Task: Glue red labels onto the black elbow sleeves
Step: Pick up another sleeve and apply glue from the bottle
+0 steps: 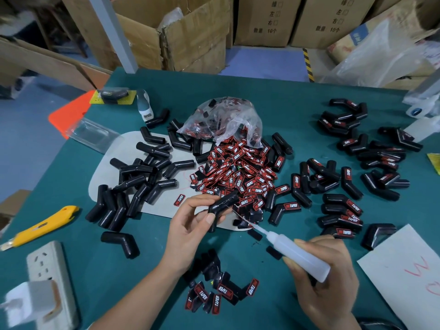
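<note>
Two hands busy | left [190, 225] grips bare sleeve [222, 206] above counter [297, 110], face up for glue | right [326, 270] clamps bottle [298, 254] — nozzle aimed at it | labels [238, 172] heaped behind — within reach

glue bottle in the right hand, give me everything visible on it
The glue bottle is a small translucent white squeeze bottle, plastic by its look, with a long thin nozzle. The right hand grips its body; its base end sticks out past the fingers. It lies tilted, the nozzle aimed up-left toward the black elbow sleeve that the left hand holds.
</note>
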{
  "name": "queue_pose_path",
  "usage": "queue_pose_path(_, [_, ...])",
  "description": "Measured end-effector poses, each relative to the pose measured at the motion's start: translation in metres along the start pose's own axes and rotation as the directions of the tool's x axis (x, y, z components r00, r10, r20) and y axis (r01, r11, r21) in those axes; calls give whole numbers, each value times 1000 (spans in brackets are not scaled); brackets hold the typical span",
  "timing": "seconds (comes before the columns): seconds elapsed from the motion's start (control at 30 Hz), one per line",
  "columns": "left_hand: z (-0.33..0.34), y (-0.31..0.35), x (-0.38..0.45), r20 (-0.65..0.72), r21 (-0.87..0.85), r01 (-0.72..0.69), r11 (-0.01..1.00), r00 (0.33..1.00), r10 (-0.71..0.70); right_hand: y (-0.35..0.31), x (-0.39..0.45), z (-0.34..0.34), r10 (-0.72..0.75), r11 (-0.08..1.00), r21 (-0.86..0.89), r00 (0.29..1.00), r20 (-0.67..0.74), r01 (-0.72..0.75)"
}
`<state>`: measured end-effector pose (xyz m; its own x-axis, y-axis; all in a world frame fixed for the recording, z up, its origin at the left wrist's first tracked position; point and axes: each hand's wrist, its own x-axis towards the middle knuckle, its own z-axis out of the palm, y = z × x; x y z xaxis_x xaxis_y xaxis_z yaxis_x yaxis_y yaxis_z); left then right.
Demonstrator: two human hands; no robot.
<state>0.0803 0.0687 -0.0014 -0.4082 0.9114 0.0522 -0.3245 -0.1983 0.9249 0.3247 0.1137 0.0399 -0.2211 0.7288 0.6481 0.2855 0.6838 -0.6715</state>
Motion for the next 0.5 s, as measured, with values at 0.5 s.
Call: queue_pose_path(0.5, [2, 2, 0, 1, 17, -19, 1000, 1000, 19, -1, 1, -2, 30, 1000, 7, 1000, -5, -30])
